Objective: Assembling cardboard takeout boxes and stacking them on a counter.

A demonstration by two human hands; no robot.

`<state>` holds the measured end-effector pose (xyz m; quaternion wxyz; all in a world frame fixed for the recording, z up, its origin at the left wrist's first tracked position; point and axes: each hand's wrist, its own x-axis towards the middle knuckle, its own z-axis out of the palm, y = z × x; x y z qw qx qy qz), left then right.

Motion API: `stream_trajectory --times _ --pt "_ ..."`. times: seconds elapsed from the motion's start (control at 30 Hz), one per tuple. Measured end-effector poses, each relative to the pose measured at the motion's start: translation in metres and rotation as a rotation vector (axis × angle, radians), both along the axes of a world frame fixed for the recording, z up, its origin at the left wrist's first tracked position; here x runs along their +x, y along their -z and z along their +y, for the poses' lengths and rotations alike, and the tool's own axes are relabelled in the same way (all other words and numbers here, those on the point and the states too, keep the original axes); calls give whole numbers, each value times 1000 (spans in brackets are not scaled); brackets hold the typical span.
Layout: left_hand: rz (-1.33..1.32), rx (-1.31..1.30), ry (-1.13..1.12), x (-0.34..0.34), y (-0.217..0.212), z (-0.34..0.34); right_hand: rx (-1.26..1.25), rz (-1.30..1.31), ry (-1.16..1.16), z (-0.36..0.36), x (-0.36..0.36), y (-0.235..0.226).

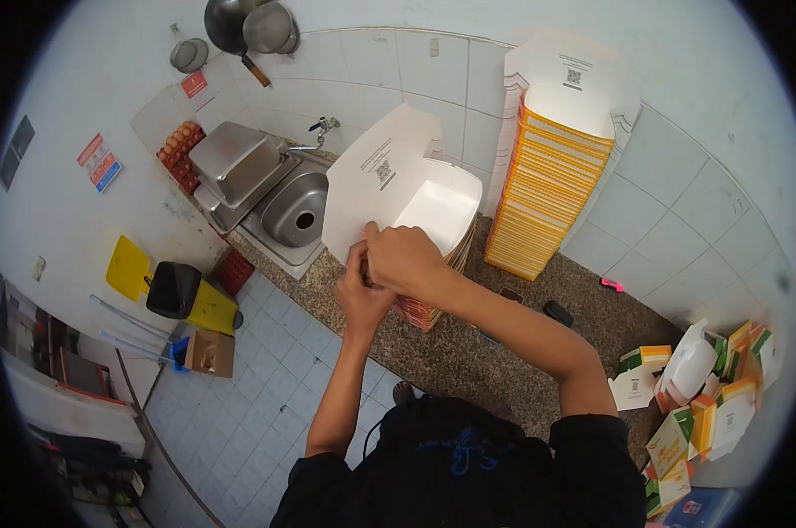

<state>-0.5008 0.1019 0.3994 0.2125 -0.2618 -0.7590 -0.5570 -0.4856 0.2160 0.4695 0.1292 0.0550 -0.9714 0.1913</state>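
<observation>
A white paper food box (440, 207) with its lid flap (356, 189) raised sits on top of a stack of nested boxes (420, 313). At the near left corner of this box, my left hand (363, 295) is closed on the card with its fingertips. Crossing over from the right, my right hand (407, 261) grips the same corner, touching the left one. The fingers partly hide the fold between them. Beyond, a tall stack of nested orange-and-white boxes (552, 176) stands against the tiled wall, its top lid upright.
A steel sink (294, 211) lies left on the granite counter (503, 370), beside a metal container (235, 163) and egg trays (181, 145). Folded boxes (710, 396) pile up at right. A pink-tipped object (612, 285) lies by the wall. A yellow bin (206, 304) stands on the floor.
</observation>
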Motion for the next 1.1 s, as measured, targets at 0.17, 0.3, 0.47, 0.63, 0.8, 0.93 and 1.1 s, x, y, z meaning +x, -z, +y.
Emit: stream_trajectory --times 0.17,0.3,0.47,0.63,0.8,0.93,1.1 --pt "-61 22 47 16 10 0 -204 133 73 24 -5 -8" --pt "328 -92 -35 21 7 11 -97 355 384 101 -35 -36" --pt "549 -229 -31 28 -13 26 -553 489 460 148 -50 10" --pt "495 -366 64 23 4 27 -667 1091 466 183 123 64" --pt "507 -354 53 19 7 25 -652 941 1641 237 323 287" --pt "503 -305 58 23 10 25 -967 1222 1936 285 448 335" --pt "482 -282 48 28 12 28 -1424 1087 1478 324 477 318"
